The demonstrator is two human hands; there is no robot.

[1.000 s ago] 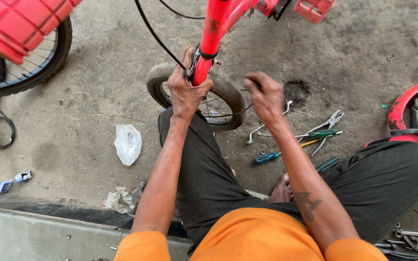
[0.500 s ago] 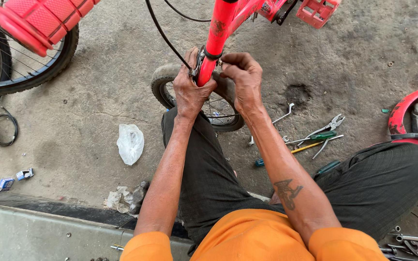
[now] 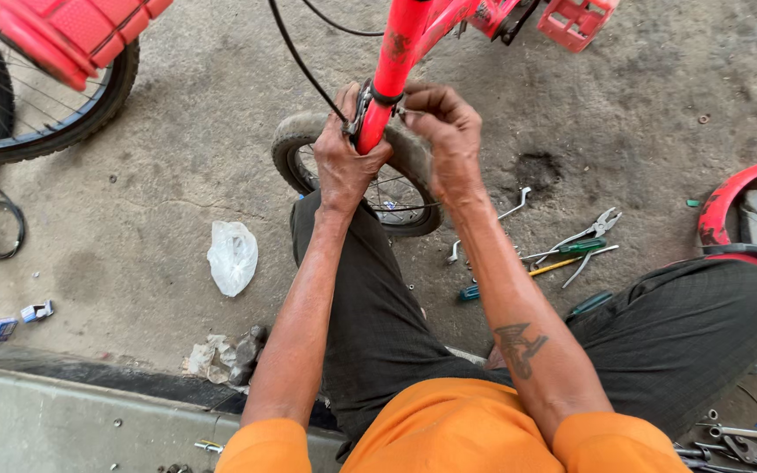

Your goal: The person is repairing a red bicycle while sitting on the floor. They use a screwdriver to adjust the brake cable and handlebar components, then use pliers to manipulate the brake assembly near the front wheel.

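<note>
A red bicycle fork [image 3: 393, 66] comes down from the top of the head view to a small dirty wheel [image 3: 304, 144] on the concrete. My left hand [image 3: 343, 158] is wrapped around the lower end of the fork, by the brake and the black cable [image 3: 295, 66]. My right hand [image 3: 444, 131] presses against the fork's other side, fingers pinched on a small metal brake part there. Both forearms reach forward over my dark trousers.
Pliers [image 3: 593, 228], a wrench [image 3: 510, 210] and screwdrivers [image 3: 562, 254] lie on the ground at right. A red mudguard [image 3: 729, 201] curves at the far right. A plastic bag [image 3: 232, 256] lies left; a big wheel [image 3: 45, 123] and a red crate [image 3: 72, 35] are upper left.
My right hand moved from the tyre's right side up to the fork and now pinches at the brake. The left hand kept its hold. The view has drifted slightly.
</note>
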